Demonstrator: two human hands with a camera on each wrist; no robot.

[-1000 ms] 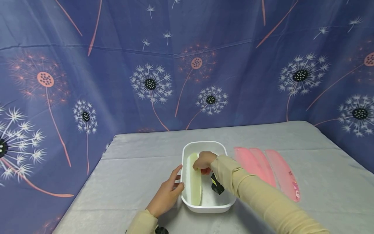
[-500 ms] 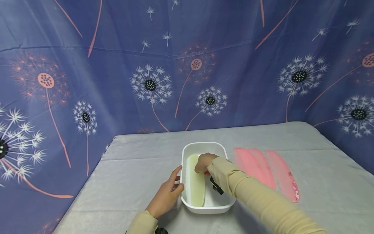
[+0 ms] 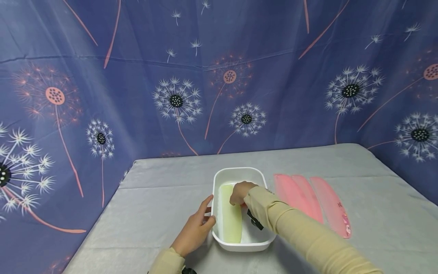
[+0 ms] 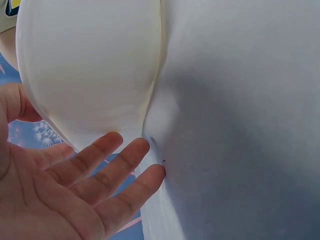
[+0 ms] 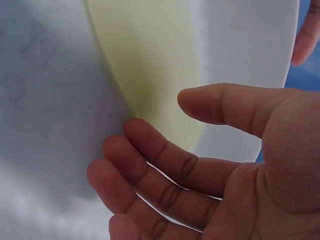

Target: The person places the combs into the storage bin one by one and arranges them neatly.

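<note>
A flat, pale green half-moon-shaped piece (image 3: 231, 224) with fine lines across it lies along the left side inside a white plastic box (image 3: 244, 247). Over its far part is my right hand (image 3: 240, 193); in the right wrist view this hand (image 5: 220, 165) has its thumb apart from its loosely bent fingers, nothing between them, the index fingertip right at the green piece's curved edge. Outside the box, my left hand (image 3: 194, 227) rests against the left wall. The left wrist view shows that hand (image 4: 65, 180) with fingers spread along the box's outer side (image 4: 95, 75).
Several pink, translucent curved pieces (image 3: 301, 198) lie overlapping on the grey cloth-covered table (image 3: 164, 205), right of the box. The rightmost piece carries a small coloured print. A blue dandelion-patterned curtain (image 3: 212, 95) hangs behind and at both sides.
The green piece has tipped from a narrow, tilted stance to lying flatter, its right edge moving rightward. My right hand has shifted slightly right and let go of it. The left hand stays put.
</note>
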